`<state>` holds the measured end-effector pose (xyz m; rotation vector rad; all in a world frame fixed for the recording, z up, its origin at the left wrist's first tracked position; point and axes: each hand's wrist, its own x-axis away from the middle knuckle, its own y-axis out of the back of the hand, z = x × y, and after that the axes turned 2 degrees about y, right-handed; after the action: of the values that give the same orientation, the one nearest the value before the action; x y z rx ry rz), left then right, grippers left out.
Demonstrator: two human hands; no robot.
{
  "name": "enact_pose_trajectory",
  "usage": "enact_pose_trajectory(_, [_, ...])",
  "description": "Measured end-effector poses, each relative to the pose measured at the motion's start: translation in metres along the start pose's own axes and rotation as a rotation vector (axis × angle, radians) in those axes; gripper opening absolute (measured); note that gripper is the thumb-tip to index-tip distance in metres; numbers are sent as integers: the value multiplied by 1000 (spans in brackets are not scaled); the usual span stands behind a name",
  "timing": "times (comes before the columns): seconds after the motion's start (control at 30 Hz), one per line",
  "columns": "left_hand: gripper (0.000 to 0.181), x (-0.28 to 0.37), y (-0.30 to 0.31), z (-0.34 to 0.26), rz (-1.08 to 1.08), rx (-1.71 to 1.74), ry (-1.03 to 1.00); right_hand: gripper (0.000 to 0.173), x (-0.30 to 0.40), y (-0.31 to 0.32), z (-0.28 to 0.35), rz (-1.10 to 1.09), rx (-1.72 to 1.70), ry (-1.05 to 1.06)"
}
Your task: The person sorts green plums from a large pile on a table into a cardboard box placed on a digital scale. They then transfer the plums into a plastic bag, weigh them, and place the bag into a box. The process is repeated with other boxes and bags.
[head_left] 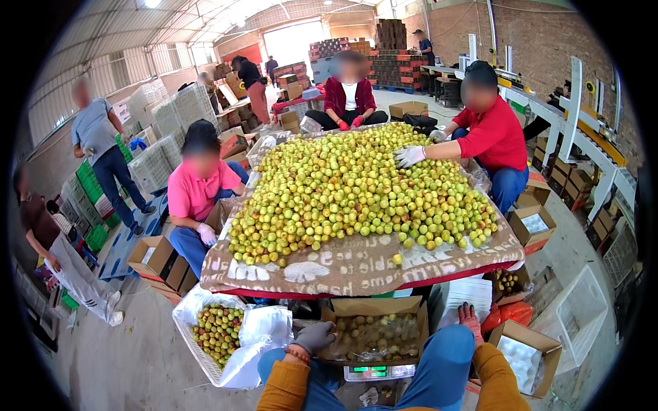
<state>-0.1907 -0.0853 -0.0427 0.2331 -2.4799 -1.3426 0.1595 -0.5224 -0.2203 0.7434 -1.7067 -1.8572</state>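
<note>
My left hand (315,337), in a dark grey glove, is at the left rim of an open cardboard box (378,306) that stands on a digital scale (379,372) between my knees. Small round green-brown fruits (378,329) lie in the box, partly under clear plastic film. Whether the fingers grip the film or the box edge cannot be told. My right hand (470,323), in a red glove with dark fingertips, is beside my right knee, touching or just in front of a stack of white foam sheets (465,298). A large heap of yellow-green fruits (354,190) covers the blanket-topped table (329,269) before me.
At left stands a white plastic crate (198,354) with fruits and plastic liners. On the right are a cardboard box with a white moulded tray (519,359), a red plastic bag (515,312) and a white crate (578,318). Several people sit around the table; one reaches a gloved hand (409,156) into the heap.
</note>
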Motion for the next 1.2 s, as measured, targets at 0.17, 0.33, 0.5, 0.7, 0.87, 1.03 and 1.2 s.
enact_pose_trajectory(0.17, [39, 8, 1, 1, 4, 2, 34, 47, -10, 36, 22, 229, 8, -125])
enact_pose_trajectory(0.33, [39, -3, -2, -3, 17, -26, 10, 32, -2, 97, 34, 107, 47, -158])
enact_pose_trajectory(0.5, [34, 3, -6, 12, -66, 76, 6, 10, -1, 166, 55, -88, 285, 41])
enact_pose_trajectory(0.7, [33, 18, -2, 34, -152, 117, -38, 14, 13, 302, 23, -444, 25, -9])
enact_pose_trajectory(0.87, [35, 19, 3, 29, -144, 225, 14, 24, 44, 385, 50, -540, -541, -215])
enact_pose_trajectory(1.03, [40, 35, 23, 25, -339, 299, 155, 32, -2, 318, 136, -65, -837, 8])
enact_pose_trajectory(1.2, [38, 28, 8, 18, -396, 508, 142, 45, -63, 188, 181, 104, -328, 13])
